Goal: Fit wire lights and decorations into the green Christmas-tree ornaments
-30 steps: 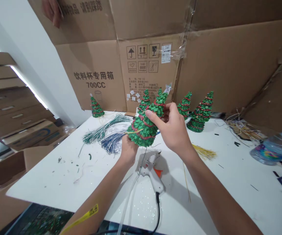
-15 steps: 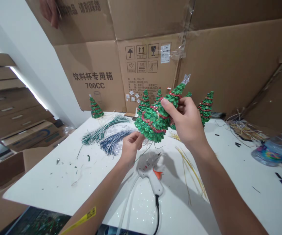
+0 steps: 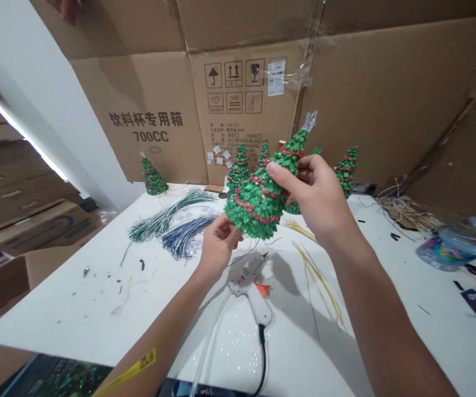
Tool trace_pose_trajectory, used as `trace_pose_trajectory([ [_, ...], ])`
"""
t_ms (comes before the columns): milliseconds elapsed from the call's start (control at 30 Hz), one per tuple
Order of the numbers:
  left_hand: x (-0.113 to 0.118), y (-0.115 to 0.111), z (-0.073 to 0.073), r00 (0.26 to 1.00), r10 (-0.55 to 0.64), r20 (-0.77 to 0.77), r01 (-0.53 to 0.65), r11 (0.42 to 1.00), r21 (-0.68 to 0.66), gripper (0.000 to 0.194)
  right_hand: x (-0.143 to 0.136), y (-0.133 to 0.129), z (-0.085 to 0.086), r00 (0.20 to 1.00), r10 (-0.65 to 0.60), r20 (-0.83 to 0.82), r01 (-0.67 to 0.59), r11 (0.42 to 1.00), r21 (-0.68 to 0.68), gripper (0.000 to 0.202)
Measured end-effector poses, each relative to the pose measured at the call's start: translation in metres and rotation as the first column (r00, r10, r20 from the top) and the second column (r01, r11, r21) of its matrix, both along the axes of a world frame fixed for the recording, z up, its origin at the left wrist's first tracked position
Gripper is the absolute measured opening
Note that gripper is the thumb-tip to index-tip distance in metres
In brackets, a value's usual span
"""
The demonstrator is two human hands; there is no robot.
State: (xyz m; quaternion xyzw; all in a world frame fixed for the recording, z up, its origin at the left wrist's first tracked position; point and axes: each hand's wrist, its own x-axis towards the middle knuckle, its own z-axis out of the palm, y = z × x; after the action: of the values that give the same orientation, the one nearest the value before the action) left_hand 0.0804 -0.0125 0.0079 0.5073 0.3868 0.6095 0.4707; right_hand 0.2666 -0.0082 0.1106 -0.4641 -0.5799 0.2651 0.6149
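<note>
A small green Christmas tree [image 3: 258, 204] with red garland and a clear star on top is held tilted above the table, its tip leaning up to the right. My right hand [image 3: 320, 193] is closed round its upper part, thumb in front. At the lower left edge of the base, the fingers of my left hand [image 3: 217, 245] are pinched together; their tips are partly hidden by the tree. Thin dark wire shows just under the base. Below both hands a white glue gun [image 3: 250, 286] with an orange trigger lies on the table.
Several similar trees [image 3: 154, 175] stand along the back. Green wires [image 3: 167, 215], blue wires [image 3: 184, 234] and yellow wires [image 3: 320, 281] lie on the white table [image 3: 97, 314]. Cardboard [image 3: 147, 82] walls the back; a plastic bottle [image 3: 448, 245] lies right. Another person's hand [image 3: 68, 8] shows top left.
The view has shifted slightly, moving the background up and left. Both hands keep the tree in nearly the same pose. The other person's hand has moved up, nearly out of view.
</note>
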Motion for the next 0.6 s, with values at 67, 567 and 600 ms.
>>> trace_pose_trajectory([
  [67, -0.001, 0.001, 0.0, 1.0, 0.015, -0.005, -0.015, 1.0, 0.004, 0.014, -0.003, -0.003, 0.0, 0.999, 0.047, -0.004, -0.047, 0.999, -0.022, 0.057],
  [567, -0.003, -0.001, -0.003, 0.98, -0.198, -0.032, 0.199, 0.979, 0.044, 0.036, 0.009, -0.004, 0.007, 0.995, -0.094, -0.019, 0.094, 0.996, 0.001, 0.049],
  [600, -0.004, -0.002, -0.003, 0.973, -0.231, -0.03, 0.232, 0.972, 0.048, 0.037, 0.009, -0.005, 0.007, 0.996, -0.09, -0.022, 0.09, 0.996, -0.005, 0.048],
])
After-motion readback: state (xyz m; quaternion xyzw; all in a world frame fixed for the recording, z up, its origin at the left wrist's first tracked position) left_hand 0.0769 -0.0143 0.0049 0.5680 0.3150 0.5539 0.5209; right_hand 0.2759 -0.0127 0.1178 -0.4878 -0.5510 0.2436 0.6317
